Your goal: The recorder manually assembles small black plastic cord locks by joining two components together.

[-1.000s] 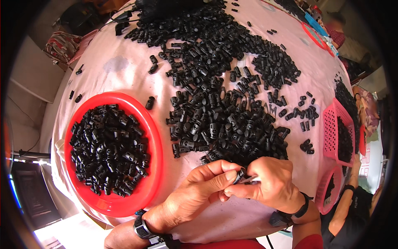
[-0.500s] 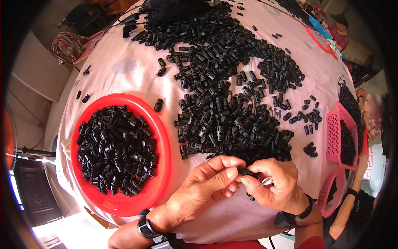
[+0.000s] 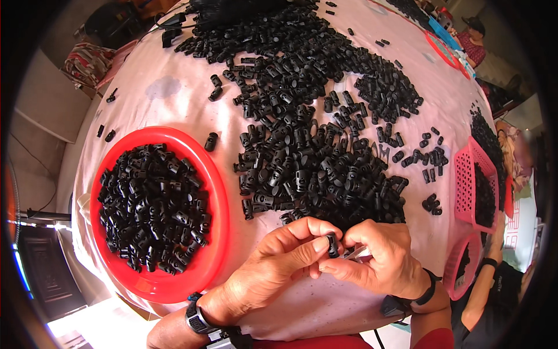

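Near the front edge of the table, my left hand (image 3: 276, 259) pinches a small black plastic cord lock (image 3: 332, 245) upright between thumb and fingertips. My right hand (image 3: 383, 262) is closed around a thin silvery tool (image 3: 357, 252), whose kind I cannot make out; its thumb and forefinger come close to the cord lock. Just beyond both hands spreads a large heap of black cord locks (image 3: 325, 168). On the left stands a round red basin (image 3: 218, 232) filled with many more of them.
A pink-white cloth (image 3: 264, 317) covers the table. A few loose pieces (image 3: 431, 203) lie to the right. Along the right edge are a pink basket (image 3: 465, 180) and a pink tub (image 3: 456, 273). Another person's arm (image 3: 482, 291) is beside them; someone in a cap (image 3: 474, 43) sits farther off.
The cord lock now stands upright in my left fingertips, more visible than before. My right fingers have drawn slightly away from it. The whole view has shifted a little.
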{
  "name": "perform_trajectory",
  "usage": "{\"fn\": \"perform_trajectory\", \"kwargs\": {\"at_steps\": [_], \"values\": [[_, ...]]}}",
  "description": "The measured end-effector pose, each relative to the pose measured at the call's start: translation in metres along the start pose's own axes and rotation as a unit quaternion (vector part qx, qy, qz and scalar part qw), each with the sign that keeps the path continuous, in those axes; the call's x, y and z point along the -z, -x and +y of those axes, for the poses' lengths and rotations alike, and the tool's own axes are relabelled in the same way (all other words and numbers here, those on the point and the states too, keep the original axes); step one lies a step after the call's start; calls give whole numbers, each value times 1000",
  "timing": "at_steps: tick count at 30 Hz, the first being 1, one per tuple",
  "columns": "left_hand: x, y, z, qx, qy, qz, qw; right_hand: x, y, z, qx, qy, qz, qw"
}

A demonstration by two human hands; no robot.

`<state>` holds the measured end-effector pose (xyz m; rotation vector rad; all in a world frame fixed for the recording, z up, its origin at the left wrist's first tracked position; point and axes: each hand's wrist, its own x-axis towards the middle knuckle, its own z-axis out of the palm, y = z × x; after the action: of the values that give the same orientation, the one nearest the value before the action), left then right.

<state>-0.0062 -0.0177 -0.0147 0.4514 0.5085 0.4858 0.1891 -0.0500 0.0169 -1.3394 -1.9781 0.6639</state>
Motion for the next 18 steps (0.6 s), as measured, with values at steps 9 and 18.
{"fn": "perform_trajectory", "kwargs": {"at_steps": [9, 18], "values": [[-5, 0, 2, 12, 1, -4, 1000, 2, 0, 5, -6, 56, -18, 998], [-5, 0, 2, 17, -5, -6, 1000, 0, 0, 7, -5, 60, -14, 998]]}}
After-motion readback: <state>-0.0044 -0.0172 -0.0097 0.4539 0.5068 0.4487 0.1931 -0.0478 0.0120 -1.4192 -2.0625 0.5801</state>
